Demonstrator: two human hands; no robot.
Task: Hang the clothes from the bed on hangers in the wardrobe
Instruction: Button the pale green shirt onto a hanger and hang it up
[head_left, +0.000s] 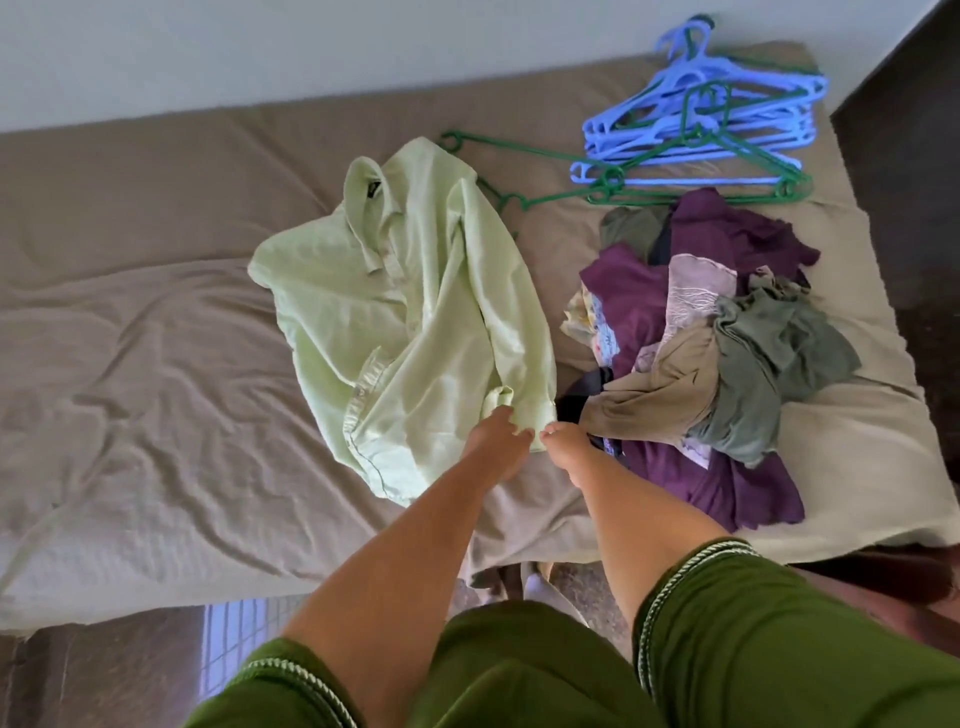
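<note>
The fingers of the left hand (496, 436) are curled onto the lower edge of a pale green shirt (410, 322), pinching a fold of its cloth. Just to their right, almost touching them, the fingers of the right hand (563, 444) pinch the same edge at the end of the shirt's sleeve. Both hands reach forward and down from bare forearms that come out of wide green sleeves (779, 639) with pale braided trim, the two wrists close together.

Away from the fingers, the shirt lies crumpled and spread on the bed, its collar at the far end and its body running back to the held edge. Directly right of the fingers is a loose pile of clothes (711, 353): purple, grey-green, tan, pale lilac and a dark piece, with a purple part trailing toward the near edge of the bed. Beyond that pile, far from the hands, lies a stack of blue hangers (696, 130) tangled with green hangers (545, 153), one green hanger reaching left to just behind the shirt's collar.

All of it rests on a bed (156, 338) covered by a wrinkled beige sheet, rumpled most to the left of the fingers. A plain pale wall (311, 47) runs behind the bed, and dark floor (904, 182) shows past its right side.
</note>
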